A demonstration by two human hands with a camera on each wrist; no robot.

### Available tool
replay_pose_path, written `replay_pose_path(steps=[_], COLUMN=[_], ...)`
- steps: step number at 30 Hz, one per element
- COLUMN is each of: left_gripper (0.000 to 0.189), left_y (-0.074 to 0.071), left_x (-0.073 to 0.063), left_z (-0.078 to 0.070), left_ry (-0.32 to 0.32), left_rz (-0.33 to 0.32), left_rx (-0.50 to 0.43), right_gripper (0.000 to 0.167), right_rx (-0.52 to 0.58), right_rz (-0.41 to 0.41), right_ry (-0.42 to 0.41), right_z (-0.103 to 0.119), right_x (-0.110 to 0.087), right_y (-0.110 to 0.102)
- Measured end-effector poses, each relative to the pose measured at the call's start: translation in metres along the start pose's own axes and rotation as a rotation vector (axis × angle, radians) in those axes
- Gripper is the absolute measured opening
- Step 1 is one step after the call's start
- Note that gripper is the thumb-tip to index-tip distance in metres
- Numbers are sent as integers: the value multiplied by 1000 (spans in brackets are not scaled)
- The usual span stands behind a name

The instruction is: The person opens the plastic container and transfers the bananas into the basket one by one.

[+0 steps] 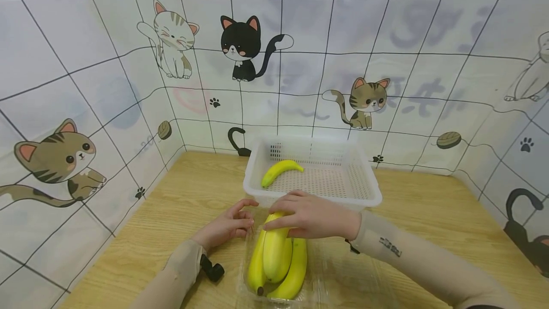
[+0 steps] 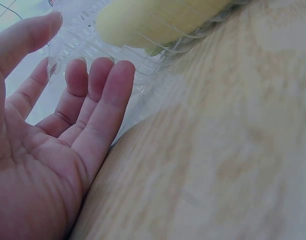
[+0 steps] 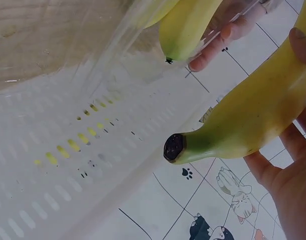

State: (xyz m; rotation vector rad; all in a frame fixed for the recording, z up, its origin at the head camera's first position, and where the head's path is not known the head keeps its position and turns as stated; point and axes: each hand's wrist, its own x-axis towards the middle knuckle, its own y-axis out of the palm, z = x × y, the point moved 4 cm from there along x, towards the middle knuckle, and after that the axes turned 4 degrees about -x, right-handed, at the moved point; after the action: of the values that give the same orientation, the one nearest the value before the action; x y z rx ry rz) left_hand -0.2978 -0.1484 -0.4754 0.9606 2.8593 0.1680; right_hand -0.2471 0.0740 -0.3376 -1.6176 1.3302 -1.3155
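Observation:
My right hand (image 1: 315, 216) grips a yellow banana (image 3: 253, 110) from above, thumb on one side and fingers on the other. Its dark stem end shows in the right wrist view. More bananas (image 1: 296, 275) lie beneath it in a clear plastic box (image 1: 319, 290). At the box's left side is my left hand (image 1: 229, 225), fingers loosely bent, with thumb and fingertips right at the clear wall in the left wrist view. Nothing shows in its palm. Behind the box stands a white perforated basket (image 1: 339, 187), holding one small banana (image 1: 280, 171).
Both stand on a wood-grain table (image 1: 206, 180). A tile-patterned wall covering (image 1: 300, 75) with cartoon cats encloses the back and sides. A small black device (image 1: 212, 268) is strapped at the left wrist.

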Motion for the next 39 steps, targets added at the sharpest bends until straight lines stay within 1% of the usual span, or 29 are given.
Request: replay_pose_path(steps=[9, 16, 19, 24, 33, 39], left_gripper=[52, 53, 54, 53, 53, 54], left_y=[-2, -1, -1, -1, -1, -1], left_x=[1, 2, 2, 0, 0, -1], left_z=[2, 1, 1, 1, 0, 0], left_ry=[0, -2, -3, -7, -14, -4], left_rz=[2, 3, 0, -7, -18, -9], left_rx=[2, 10, 11, 15, 4, 8], right_gripper=[57, 52, 52, 55, 57, 57], right_rx=[-3, -27, -37, -25, -39, -22], right_rz=[5, -14, -15, -8, -41, -26], right_ry=[14, 18, 7, 12, 62, 85], right_z=[-3, -11, -13, -18, -31, -40], right_x=[3, 4, 4, 5, 5, 6], right_y=[-11, -17, -19, -21, -31, -31])
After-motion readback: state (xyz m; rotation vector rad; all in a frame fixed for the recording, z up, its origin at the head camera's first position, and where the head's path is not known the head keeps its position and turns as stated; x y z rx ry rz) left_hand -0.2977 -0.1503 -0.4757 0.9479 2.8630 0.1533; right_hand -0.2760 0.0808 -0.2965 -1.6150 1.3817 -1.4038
